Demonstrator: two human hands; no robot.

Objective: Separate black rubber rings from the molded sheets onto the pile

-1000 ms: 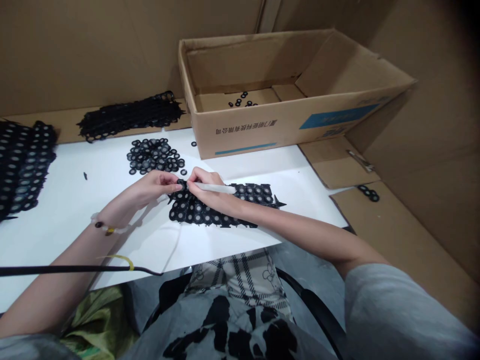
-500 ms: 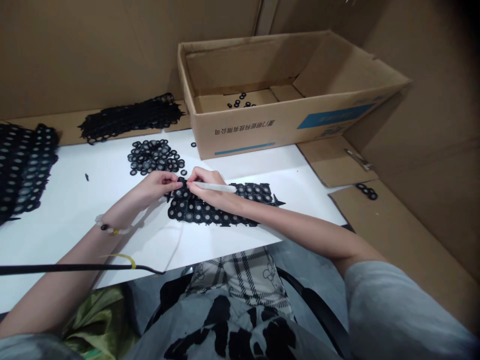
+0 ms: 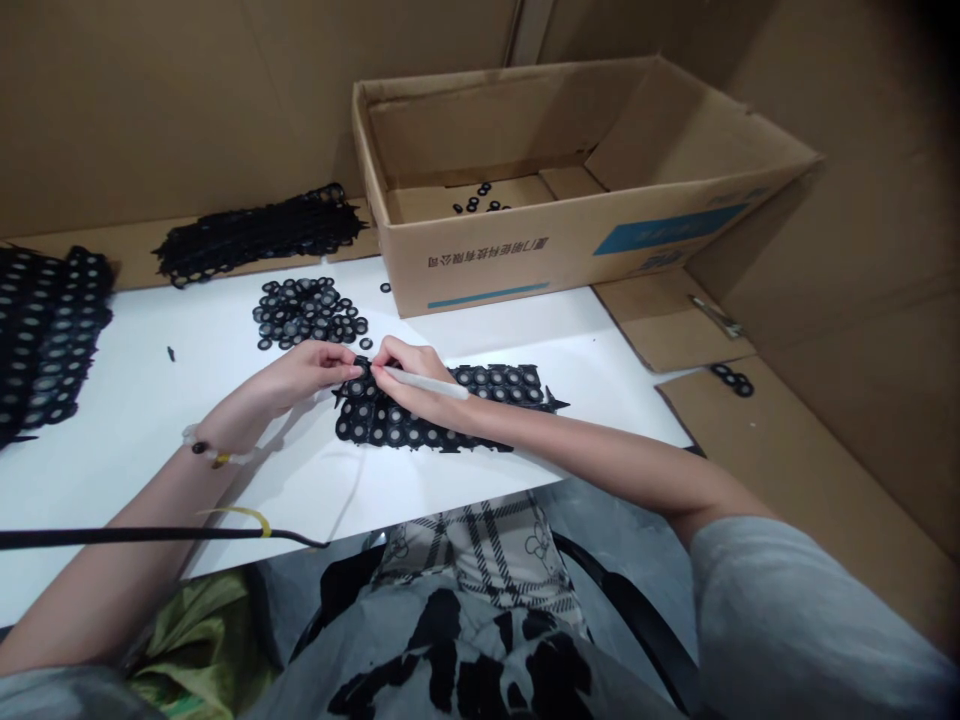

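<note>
A black sheet of round rings (image 3: 420,428) lies on the white table top (image 3: 285,500) in front of me. My left hand (image 3: 311,370) pinches the sheet's upper left corner between thumb and fingers. Close beside it, my right hand (image 3: 416,378) is closed round a white pen-like tool (image 3: 431,384), its tip at the same corner. The tip itself is hidden by the fingers. Just beyond my hands sits a pile of loose black rings (image 3: 304,312).
A large open cardboard box (image 3: 480,265) with a few rings inside stands at the back. Stacked black sheets (image 3: 52,335) lie at the left, more strips (image 3: 259,235) behind. Several rings (image 3: 733,380) rest on cardboard at the right. A dark rod (image 3: 150,537) crosses the lower left.
The white tool in my right hand has tilted, its rear end now lower and nearer the wrist. My left hand stays at the sheet's corner.
</note>
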